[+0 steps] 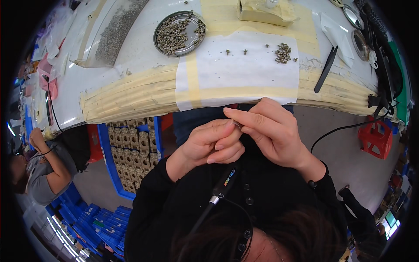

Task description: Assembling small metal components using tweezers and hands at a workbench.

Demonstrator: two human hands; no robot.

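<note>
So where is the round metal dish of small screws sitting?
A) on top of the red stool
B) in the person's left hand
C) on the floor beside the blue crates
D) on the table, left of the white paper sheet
D: the dish rests on the table, up and left of the paper sheet with its few loose screws.

Tiny pale part [237, 124] pinched between fingertips of both hands, held below desk edge, close to dark clothing; shape too small to be told.
</note>
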